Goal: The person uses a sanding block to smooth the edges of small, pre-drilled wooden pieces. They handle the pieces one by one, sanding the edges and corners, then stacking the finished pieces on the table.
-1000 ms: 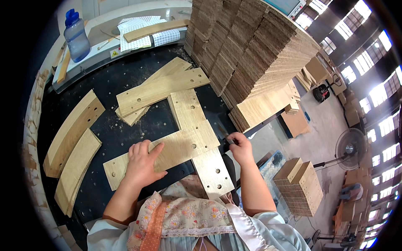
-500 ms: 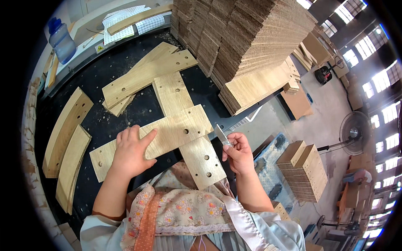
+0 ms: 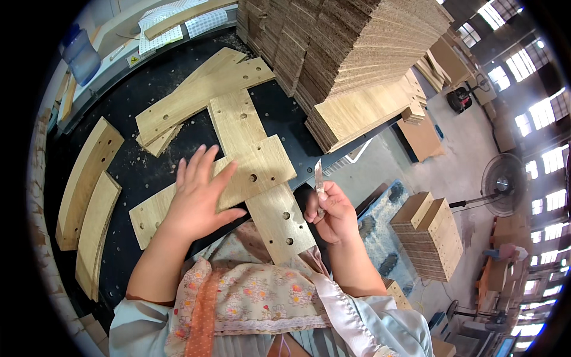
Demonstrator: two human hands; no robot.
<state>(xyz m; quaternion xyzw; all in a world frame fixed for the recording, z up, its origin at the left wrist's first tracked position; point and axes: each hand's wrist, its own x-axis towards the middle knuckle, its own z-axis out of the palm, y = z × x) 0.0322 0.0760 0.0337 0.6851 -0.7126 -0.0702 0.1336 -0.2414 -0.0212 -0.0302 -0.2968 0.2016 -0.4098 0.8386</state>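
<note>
Drilled board (image 3: 264,159), pale wood-grained and straight, lies slantwise before us across a second board (image 3: 270,211) on a black worktable (image 3: 285,122). Beyond, largest of all, we see a tall stack of brown panels (image 3: 333,53). At our left, two curved pieces (image 3: 89,184) lie side by side; farther back, two more boards (image 3: 205,98) cross each other.

Our left hand (image 3: 199,199) is spread wide over the top board, fingers fanned; we cannot tell whether the palm presses or hovers. Our right hand (image 3: 336,211) grips a small knife (image 3: 319,172), blade pointing up and away from us, just beside the board's right end but apart from it.

We judge the step in hand to be blade work around that end, with no cut being made at this instant. Applying the blade would call for a firmly steadied board and left fingers clear of the edge.

Most of the knife's handle is hidden in our grip. Our left hand covers part of the top board, which in turn hides the lower board's middle. Whether the smallest holes go right through is hard to make out.
</note>
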